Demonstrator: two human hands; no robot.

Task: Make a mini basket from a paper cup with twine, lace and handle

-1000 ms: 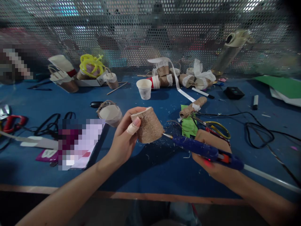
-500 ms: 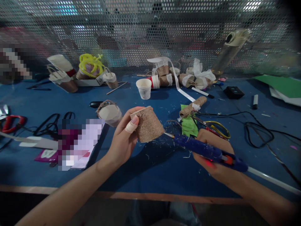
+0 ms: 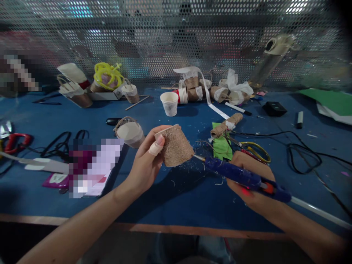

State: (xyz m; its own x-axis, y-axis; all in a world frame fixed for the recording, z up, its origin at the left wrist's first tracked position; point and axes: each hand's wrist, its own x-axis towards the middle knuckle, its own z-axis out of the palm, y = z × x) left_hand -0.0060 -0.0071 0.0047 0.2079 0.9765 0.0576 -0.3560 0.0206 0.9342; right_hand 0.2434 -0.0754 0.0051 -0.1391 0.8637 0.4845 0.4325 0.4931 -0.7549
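My left hand (image 3: 145, 161), its thumb wrapped in a bandage, grips a twine-wrapped cup (image 3: 177, 146) by its rim, tilted on its side. In my right hand (image 3: 253, 172) is a blue hot glue gun (image 3: 233, 170), with a clear glue stick (image 3: 319, 211) sticking out of its back end. The nozzle meets the lower right edge of the cup, at its base. A small red light glows near the gun's handle. Just left of the held cup stands a white cup with a twine handle (image 3: 130, 132), partly behind my left hand.
Scissors with yellow handles (image 3: 255, 150), green fabric (image 3: 221, 146) and a burlap roll (image 3: 228, 124) lie beyond the glue gun. A white paper cup (image 3: 169, 104) stands mid-table before several decorated cups. Black cable (image 3: 297, 157) runs right; a phone (image 3: 104, 165) lies left. Perforated metal (image 3: 154, 44) closes the back.
Both hands, the cup and the glue gun keep nearly the same pose. The whole view has shifted very slightly.
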